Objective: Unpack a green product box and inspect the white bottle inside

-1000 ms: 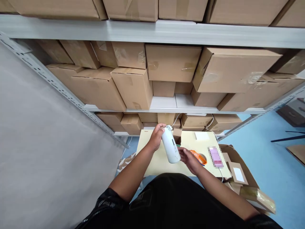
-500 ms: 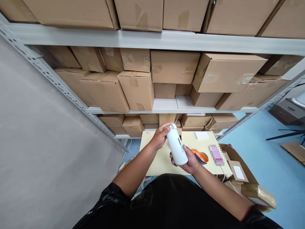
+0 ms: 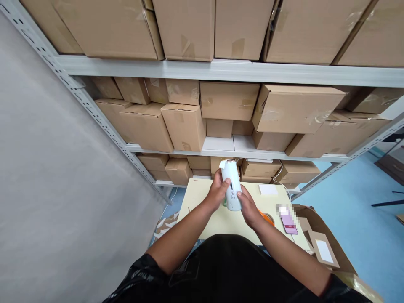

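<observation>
Above the table I hold a pale bottle [image 3: 232,191], nearly upright, with dark lettering down its front. My left hand [image 3: 217,191] is wrapped round its left side, the thumb lying across the front. On the lower right side, the fingers of my right hand [image 3: 250,207] close against the bottle. At its top a pale flap stands out to the left beside a darker, reddish area; I cannot make out whether this is an open lid. A small green thing, partly hidden, shows just behind the bottle's lower left side.
Beneath my hands is a cream table [image 3: 195,206]. An orange-handled thing [image 3: 267,216], a pink phone [image 3: 288,223] and a white card [image 3: 268,190] lie on it. An open carton [image 3: 328,235] stands at the right. Ahead, a metal shelf [image 3: 227,71] holds several cardboard boxes.
The bottle has turned more upright. My left hand has slid from its top down to its side, and a flap now shows at the top. The view has tilted up slightly.
</observation>
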`<act>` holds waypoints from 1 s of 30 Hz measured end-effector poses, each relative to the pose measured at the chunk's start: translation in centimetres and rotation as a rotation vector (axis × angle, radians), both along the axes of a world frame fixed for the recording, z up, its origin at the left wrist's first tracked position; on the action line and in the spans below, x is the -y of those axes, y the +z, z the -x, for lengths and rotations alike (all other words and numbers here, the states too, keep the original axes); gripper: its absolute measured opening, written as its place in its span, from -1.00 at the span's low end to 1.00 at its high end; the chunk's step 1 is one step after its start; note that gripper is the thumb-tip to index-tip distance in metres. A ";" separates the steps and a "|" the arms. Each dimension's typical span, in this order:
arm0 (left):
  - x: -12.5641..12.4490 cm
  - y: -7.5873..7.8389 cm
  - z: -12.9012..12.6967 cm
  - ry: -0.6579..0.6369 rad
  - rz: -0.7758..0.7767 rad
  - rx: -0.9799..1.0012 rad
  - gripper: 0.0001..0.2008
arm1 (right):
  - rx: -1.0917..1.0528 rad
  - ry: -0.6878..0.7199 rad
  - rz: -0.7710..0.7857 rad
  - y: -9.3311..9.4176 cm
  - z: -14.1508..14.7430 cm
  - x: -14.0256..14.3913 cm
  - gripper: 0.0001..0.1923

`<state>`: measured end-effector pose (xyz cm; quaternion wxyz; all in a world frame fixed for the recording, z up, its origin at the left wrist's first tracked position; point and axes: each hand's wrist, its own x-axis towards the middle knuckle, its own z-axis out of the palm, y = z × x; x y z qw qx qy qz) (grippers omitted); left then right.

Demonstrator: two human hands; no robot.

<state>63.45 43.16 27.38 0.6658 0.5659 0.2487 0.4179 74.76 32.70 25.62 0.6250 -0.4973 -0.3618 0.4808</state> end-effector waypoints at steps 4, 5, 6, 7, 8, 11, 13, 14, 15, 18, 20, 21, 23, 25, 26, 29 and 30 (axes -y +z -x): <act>1.4 0.6 -1.5 0.156 -0.002 -0.102 -0.34 | 0.105 -0.038 -0.009 0.0 -1.5 0.0 -0.47; 1.5 0.9 -1.8 0.164 0.037 -0.101 -0.38 | 0.099 -0.040 -0.007 -0.1 -1.8 0.1 -0.45; 1.5 1.3 -2.1 0.164 0.081 -0.087 -0.41 | 0.074 -0.041 -0.007 -0.1 -2.0 0.2 -0.44; 1.5 1.7 -2.3 0.163 0.122 -0.067 -0.45 | 0.028 -0.033 -0.005 -0.1 -2.2 0.2 -0.45; 1.5 2.0 -2.6 0.163 0.156 -0.048 -0.48 | -0.039 -0.012 0.002 -0.1 -2.4 0.2 -0.47; 1.4 2.5 -3.0 0.146 0.200 -0.064 -0.55 | -0.270 0.111 0.073 0.2 -2.7 0.1 -0.52; 1.4 2.6 -3.1 0.091 0.196 -0.081 -0.57 | -0.339 0.161 0.100 0.4 -2.7 0.1 -0.51; 1.3 2.6 -3.1 0.052 0.181 -0.084 -0.56 | -0.334 0.153 0.097 0.5 -2.7 0.1 -0.51; 1.2 2.6 -3.1 0.016 0.156 -0.087 -0.54 | -0.309 0.128 0.086 0.5 -2.6 0.2 -0.52; 1.1 2.8 -2.6 -0.012 0.074 -0.113 -0.46 | -0.207 0.020 0.043 0.5 -2.2 0.6 -0.53; 1.0 3.1 -2.3 0.016 0.067 -0.098 -0.39 | -0.194 -0.017 0.032 0.4 -2.0 0.8 -0.53; 0.9 3.2 -2.1 0.031 0.083 -0.078 -0.35 | -0.218 -0.015 0.034 0.4 -1.9 0.8 -0.54; 0.8 3.4 -1.9 0.049 0.130 -0.055 -0.32 | -0.309 0.032 0.052 0.5 -1.9 0.7 -0.56; 0.8 3.5 -1.8 0.055 0.165 -0.073 -0.32 | -0.393 0.093 0.073 0.6 -1.9 0.5 -0.59; 0.8 3.5 -1.8 0.054 0.166 -0.088 -0.34 | -0.413 0.102 0.078 0.7 -1.9 0.4 -0.61; 1.0 3.4 -1.6 0.006 0.083 -0.105 -0.43 | -0.389 0.042 0.067 1.0 -1.8 0.2 -0.64; 1.1 3.3 -1.6 -0.016 0.050 -0.103 -0.45 | -0.360 0.010 0.056 1.1 -1.8 0.3 -0.63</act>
